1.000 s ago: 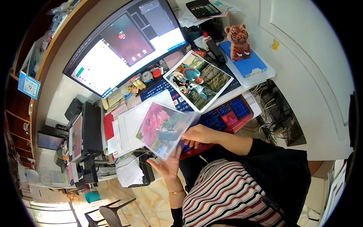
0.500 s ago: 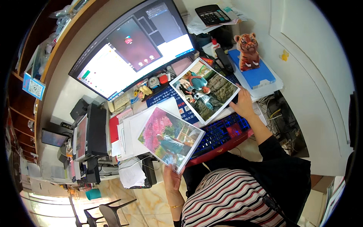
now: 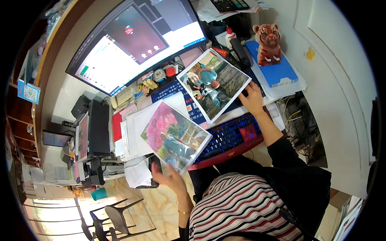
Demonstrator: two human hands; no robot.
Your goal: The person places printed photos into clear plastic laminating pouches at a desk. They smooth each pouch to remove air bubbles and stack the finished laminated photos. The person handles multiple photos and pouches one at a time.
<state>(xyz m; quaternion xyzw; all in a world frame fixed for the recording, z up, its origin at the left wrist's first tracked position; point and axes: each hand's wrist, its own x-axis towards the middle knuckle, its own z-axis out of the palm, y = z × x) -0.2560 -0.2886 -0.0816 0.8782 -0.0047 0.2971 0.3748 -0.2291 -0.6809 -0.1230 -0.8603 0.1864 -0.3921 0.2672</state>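
My right hand (image 3: 253, 98) grips the right corner of a white-bordered photo print (image 3: 219, 86), which shows people beside a grey rock face. A second photo print (image 3: 173, 134), with a pink blossoming tree and a seated person, lies tilted across white papers and the keyboard's left end. Its edge looks thick, perhaps several sheets or a sleeve. Just below that print's lower edge is my left hand (image 3: 172, 180), slightly blurred, its fingers spread and nothing seen in it. Whether a fingertip still touches the print I cannot tell.
A lit keyboard (image 3: 229, 138) with a red wrist rest lies in front of me. Behind stand a large monitor (image 3: 136, 44), a tape measure (image 3: 159, 74) and a tiger figure (image 3: 268, 44) on a blue box (image 3: 277, 74). A black printer (image 3: 98, 128) is at left; cables (image 3: 295, 116) hang at right.
My left hand has come off the lower corner of the pink-tree print and moved left, fingers spreading. The right hand still holds the rock-face print. The whole view has shifted slightly.
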